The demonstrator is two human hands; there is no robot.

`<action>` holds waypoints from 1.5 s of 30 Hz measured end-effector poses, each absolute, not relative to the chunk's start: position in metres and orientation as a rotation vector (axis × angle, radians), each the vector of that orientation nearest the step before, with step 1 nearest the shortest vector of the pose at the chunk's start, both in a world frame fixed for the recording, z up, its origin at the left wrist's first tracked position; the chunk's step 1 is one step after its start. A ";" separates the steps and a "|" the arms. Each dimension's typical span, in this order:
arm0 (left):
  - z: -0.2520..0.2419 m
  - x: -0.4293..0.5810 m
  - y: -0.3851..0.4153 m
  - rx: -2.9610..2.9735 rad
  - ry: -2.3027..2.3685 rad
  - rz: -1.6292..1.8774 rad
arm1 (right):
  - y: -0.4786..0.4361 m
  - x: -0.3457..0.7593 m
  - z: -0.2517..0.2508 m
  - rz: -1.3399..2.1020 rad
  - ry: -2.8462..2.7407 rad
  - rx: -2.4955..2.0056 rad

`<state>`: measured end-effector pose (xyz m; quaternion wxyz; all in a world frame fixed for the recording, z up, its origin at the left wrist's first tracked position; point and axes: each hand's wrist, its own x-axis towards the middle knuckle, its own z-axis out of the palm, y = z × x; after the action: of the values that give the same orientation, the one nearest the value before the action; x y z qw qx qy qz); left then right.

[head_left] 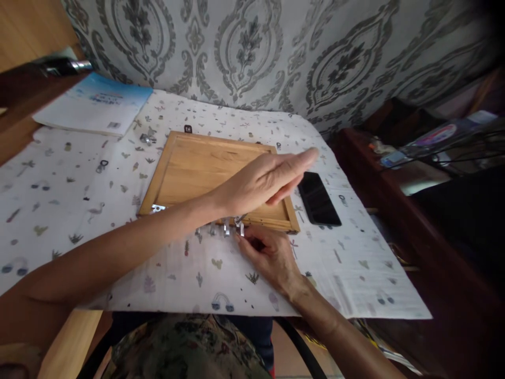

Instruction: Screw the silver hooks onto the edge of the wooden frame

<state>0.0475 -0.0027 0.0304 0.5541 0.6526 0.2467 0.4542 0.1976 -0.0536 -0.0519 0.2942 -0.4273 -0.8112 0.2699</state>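
A shallow wooden tray (189, 163) lies flat on a patterned white cloth. My left hand (268, 179) reaches across it from the left, fingers stretched out flat and together, hovering over the tray's right side and holding nothing. My right hand (272, 255) rests on the cloth just in front of the tray's near edge, fingers curled at a row of small metal pieces (221, 229) that stand along that edge. What its fingertips pinch is hidden. A further metal piece (157, 208) sits at the tray's near left corner.
A black phone (319, 199) lies face up right of the tray. A blue and white booklet (92, 102) sits at the far left. Small metal rings (101, 166) and clips (147, 139) lie scattered on the cloth. A dark wooden shelf (394, 184) stands to the right.
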 end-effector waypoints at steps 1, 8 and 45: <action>0.032 0.048 -0.007 1.533 0.646 1.135 | -0.054 0.198 -0.052 0.719 -2.158 -1.140; 0.029 0.067 -0.023 1.368 0.649 1.347 | -0.053 0.195 -0.051 0.723 -2.139 -1.139; 0.037 0.054 -0.005 1.448 0.371 0.824 | -0.052 0.196 -0.050 0.733 -2.173 -1.106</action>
<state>0.0535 -0.0053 0.0368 0.6573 0.6393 0.1637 0.3639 0.1958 -0.0516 -0.0497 0.2934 -0.4153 -0.8159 0.2752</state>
